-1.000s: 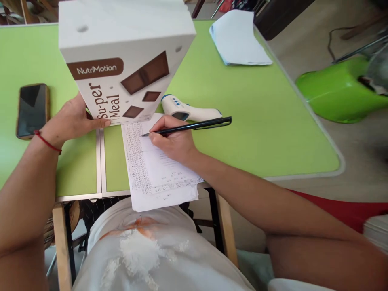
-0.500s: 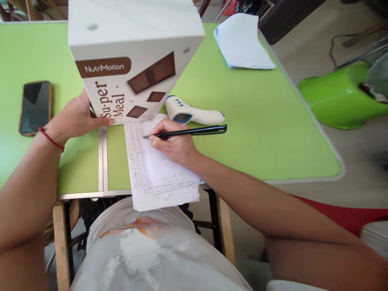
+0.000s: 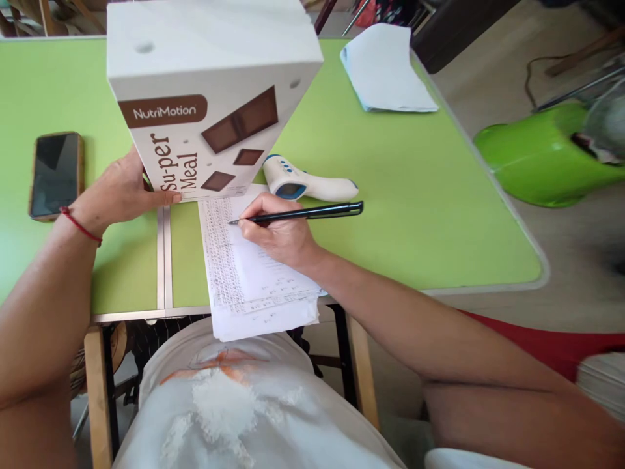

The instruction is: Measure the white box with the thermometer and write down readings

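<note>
My right hand (image 3: 280, 231) pinches a black pen (image 3: 312, 212), its tip at the handwritten sheets of paper (image 3: 263, 273), which overhang the table's front edge. My left hand (image 3: 124, 192) grips the lower left edge of a white NutriMotion box (image 3: 215, 85), thumb on the printed front and the other fingers hidden behind. The box stands upright across the top of the paper. Just beyond my right hand, a white and blue infrared thermometer (image 3: 307, 181) lies on its side.
A phone (image 3: 57, 174) lies on the green table (image 3: 415, 221) at the left. Folded paper (image 3: 388, 68) rests near the far right corner. Beyond the right edge, a green bin (image 3: 532, 156) lies on its side on the floor. A metal-edged seam (image 3: 165, 267) crosses the table.
The view has shifted slightly, so everything sits a little further left. Both hands keep their holds, and the pen tip stays at about the same spot on the paper.
</note>
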A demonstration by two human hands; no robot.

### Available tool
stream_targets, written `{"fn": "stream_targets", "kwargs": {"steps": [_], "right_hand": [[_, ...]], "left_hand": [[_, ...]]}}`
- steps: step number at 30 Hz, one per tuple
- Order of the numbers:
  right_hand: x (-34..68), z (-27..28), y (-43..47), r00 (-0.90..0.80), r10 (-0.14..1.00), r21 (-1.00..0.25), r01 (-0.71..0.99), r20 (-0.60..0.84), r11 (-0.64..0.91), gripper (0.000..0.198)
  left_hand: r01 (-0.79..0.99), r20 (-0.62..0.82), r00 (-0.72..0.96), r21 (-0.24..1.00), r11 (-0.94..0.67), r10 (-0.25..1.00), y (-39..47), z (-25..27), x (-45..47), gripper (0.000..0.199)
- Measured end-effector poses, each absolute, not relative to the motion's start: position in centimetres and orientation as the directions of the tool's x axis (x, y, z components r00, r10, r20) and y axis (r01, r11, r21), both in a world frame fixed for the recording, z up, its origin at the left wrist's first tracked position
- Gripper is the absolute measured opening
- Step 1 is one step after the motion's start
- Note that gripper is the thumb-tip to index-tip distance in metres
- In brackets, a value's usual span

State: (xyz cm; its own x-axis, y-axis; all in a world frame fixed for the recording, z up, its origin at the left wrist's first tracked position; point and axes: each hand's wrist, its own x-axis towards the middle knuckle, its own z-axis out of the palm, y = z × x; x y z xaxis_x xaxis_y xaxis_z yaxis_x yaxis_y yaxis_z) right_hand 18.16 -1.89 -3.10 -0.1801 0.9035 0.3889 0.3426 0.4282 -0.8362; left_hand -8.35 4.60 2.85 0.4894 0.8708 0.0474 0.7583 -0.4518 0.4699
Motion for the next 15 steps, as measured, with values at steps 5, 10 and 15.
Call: {"fn": "stream_targets", "kwargs": {"steps": [5,10,15], "right_hand": [[18.1,-2.99,-1.86,-0.156,0.907,-0.837,0.349,0.391,0.421,0.01],[18.16,-3.02,-1.84,-0.18,0.901,-0.835,0.339,0.394,0.433,0.008],[18.22,-2.99,-1.87,-0.188,0.906,-0.843,0.335,0.379,0.422,0.009]], "left_hand": [[0.753,0.045,0.488,0.484,-0.446,0.872,4.62,2.79,-8.41,0.072],[0.746,0.051,0.491,0.49,-0.45,0.869,4.6,2.9,-8.4,0.072],[0.738,0.04,0.499,0.505,-0.448,0.866,4.95,2.56,-8.66,0.086]]}}
